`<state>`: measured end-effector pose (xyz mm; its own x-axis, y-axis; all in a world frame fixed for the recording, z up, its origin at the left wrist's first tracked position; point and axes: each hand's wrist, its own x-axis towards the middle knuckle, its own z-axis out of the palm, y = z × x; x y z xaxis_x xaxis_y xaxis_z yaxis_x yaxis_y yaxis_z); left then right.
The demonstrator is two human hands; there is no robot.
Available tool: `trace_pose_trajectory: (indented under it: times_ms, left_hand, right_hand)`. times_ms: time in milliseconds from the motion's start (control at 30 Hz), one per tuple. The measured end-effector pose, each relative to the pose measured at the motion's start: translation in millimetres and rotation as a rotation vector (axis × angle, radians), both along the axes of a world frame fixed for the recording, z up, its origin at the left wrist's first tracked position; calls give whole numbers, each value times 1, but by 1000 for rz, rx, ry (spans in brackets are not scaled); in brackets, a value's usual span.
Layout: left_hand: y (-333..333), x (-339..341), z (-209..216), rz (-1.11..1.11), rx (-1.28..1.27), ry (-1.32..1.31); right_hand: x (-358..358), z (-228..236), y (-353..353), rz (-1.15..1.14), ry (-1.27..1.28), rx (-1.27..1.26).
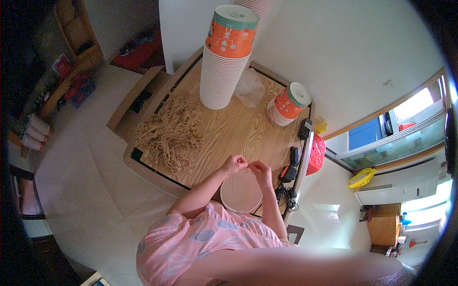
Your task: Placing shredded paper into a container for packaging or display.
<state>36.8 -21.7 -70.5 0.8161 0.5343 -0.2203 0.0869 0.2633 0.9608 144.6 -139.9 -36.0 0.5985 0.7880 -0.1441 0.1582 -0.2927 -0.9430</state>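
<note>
Close to my body, a paper bucket [242,193] shows its round, pale face at the near edge of the table. My left hand [234,164] and my right hand [260,172] meet over its far rim, fingertips pinched close together. Whatever lies between the fingertips is too small to make out. To the left of my hands lies a loose heap of tan cords [171,131]. Beyond them rises a tall stack of upturned paper buckets [224,71], the top one orange with a teal band. A shorter bucket stack [287,106] stands at the far right.
A clear plastic bag [250,88] lies between the stacks on the wooden table [229,128]. Black power adapters [288,172] and tangled cables [287,196] line the right edge. A red plastic container [316,153] stands just past that edge. An open carton [138,102] adjoins the left side.
</note>
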Motion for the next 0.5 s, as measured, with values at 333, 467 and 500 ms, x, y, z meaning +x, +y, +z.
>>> trace_pose_trajectory:
  times_ms: [333, 467, 500]
  left_hand:
    - [-2, 0, 5, -13, -104, -108]
    - [-1, 1, -1, -31, -72, -96]
    - [-1, 1, -1, -25, -56, -94]
  right_hand:
    - [-1, 3, 4, 18, 2, 22]
    - [-2, 2, 3, 28, -64, 6]
    - [-2, 2, 3, 28, -79, 9]
